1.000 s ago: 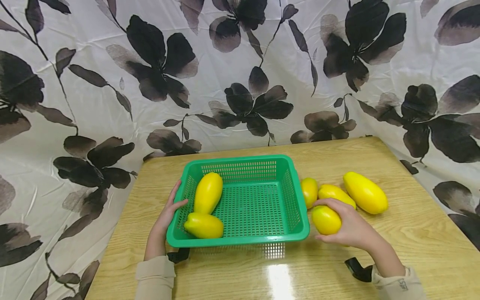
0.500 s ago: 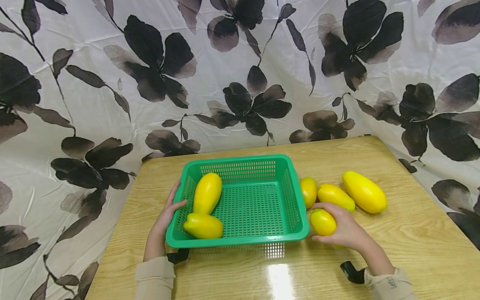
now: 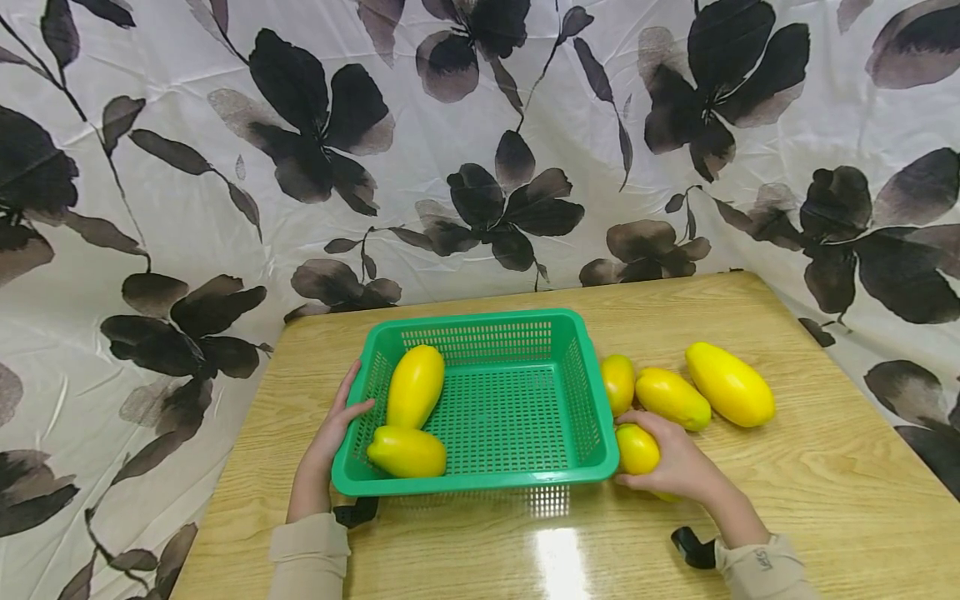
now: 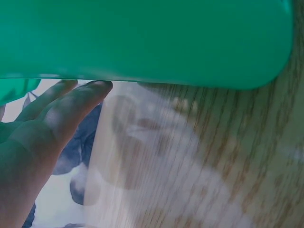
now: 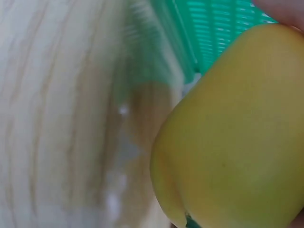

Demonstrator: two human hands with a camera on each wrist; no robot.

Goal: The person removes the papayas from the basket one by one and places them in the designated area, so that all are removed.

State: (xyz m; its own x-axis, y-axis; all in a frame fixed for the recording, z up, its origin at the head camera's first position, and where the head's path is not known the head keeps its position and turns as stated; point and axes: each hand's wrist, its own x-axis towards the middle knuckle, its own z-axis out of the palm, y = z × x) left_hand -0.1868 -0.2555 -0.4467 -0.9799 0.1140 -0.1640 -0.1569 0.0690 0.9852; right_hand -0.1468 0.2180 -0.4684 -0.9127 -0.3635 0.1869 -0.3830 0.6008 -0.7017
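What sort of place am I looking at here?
Likely a makeshift indoor tabletop setup: a wood-grain table with a flowered cloth hung behind it, and a green basket holding two yellow fruit-like pieces.

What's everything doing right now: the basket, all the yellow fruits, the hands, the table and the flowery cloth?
Green basket: upright, open on top, partly filled.
Back fruit inside: lying front to back.
Front fruit inside: lying sideways.
Held fruit: outside the basket, by its right side.
Three loose fruits: lying right of the basket.
Left hand: holding the basket's left rim.
Right hand: gripping the held fruit.
Table: shiny.
Flowery cloth: hanging, wrinkled.
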